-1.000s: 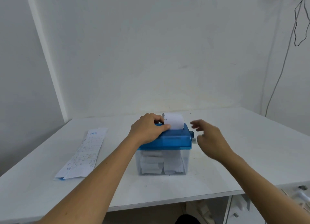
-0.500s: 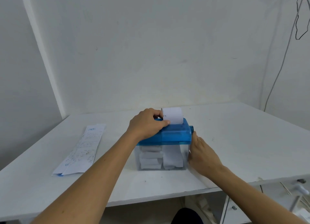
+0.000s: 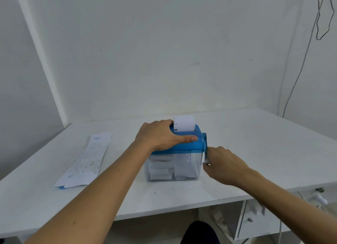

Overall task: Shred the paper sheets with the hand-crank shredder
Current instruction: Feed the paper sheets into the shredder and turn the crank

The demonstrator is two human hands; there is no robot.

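Note:
A hand-crank shredder [image 3: 189, 146] with a blue top and a clear bin [image 3: 175, 169] of white shreds stands mid-table. A short white paper sheet [image 3: 184, 123] sticks upright out of its top slot. My left hand [image 3: 160, 136] lies over the blue top, thumb stretched along its front edge, gripping it. My right hand [image 3: 223, 164] is at the shredder's right side, fingers closed on the crank handle [image 3: 205, 153], which points down from its blue hub. A long printed paper sheet [image 3: 87, 159] lies flat to the left, on top of other sheets.
The white table [image 3: 255, 152] meets a white wall behind. Its front edge runs just below my forearms. White drawers [image 3: 255, 220] sit under the right side. A dark cable [image 3: 299, 64] hangs down the right wall.
My right hand dropped from beside the blue top to the shredder's right side and closed on the crank handle. My left thumb stretched out along the blue top. The sheet in the slot stays about as tall.

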